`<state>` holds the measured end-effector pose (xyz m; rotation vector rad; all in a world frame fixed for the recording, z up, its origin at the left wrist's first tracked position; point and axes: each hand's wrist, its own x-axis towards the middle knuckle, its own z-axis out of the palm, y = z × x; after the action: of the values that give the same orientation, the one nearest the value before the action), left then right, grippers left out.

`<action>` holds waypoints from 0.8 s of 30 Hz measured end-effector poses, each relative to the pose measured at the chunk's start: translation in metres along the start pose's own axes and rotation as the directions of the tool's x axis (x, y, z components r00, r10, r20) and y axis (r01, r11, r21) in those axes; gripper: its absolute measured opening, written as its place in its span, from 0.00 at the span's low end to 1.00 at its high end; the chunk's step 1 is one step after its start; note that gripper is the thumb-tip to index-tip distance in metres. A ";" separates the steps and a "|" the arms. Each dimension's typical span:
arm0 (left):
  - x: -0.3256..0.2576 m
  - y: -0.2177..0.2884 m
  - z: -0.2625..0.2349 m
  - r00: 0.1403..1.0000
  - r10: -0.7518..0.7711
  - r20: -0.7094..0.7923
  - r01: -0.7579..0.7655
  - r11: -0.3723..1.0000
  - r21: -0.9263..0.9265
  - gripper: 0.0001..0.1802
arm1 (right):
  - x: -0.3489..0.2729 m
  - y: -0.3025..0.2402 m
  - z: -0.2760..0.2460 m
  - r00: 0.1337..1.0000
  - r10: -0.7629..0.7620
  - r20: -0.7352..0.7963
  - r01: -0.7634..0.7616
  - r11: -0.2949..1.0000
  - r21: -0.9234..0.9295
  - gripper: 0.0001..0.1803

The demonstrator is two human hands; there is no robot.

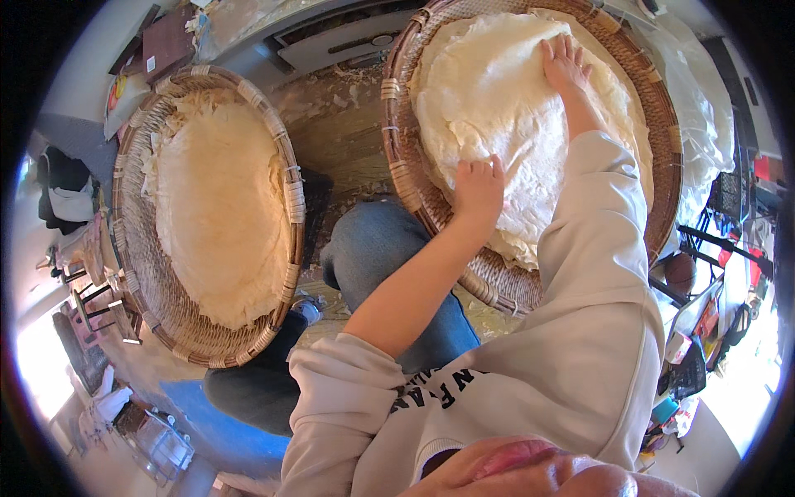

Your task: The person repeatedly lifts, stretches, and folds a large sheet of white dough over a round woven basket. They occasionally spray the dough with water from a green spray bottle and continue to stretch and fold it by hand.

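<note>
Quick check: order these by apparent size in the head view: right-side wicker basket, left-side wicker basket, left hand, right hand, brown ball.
Largest to smallest:
1. Right-side wicker basket
2. Left-side wicker basket
3. Left hand and right hand, too alike to rank
4. Brown ball

Left basket [157,257] — sheets [219,215] inside; right basket [665,166] — sheet pile [505,95] inside, hands [479,190] on top.

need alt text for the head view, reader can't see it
A person's right hand lies flat, fingers spread, on pale layered sheets in a large woven basket, while the left hand, fingers bent, touches them nearer the body. A second woven basket, at the left, holds more pale sheets.
</note>
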<state>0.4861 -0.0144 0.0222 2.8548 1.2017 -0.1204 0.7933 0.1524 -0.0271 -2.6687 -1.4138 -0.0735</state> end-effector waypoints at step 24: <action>0.009 0.022 -0.002 0.979 -0.055 0.198 0.067 0.996 -0.054 0.24 | 0.013 -0.007 0.028 0.894 -0.188 -0.406 0.338 0.879 0.336 0.39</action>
<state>0.5081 -0.0227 0.0239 2.6798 1.2306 -0.3522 0.7942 0.1708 -0.0530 -1.9926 -1.4734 -0.2592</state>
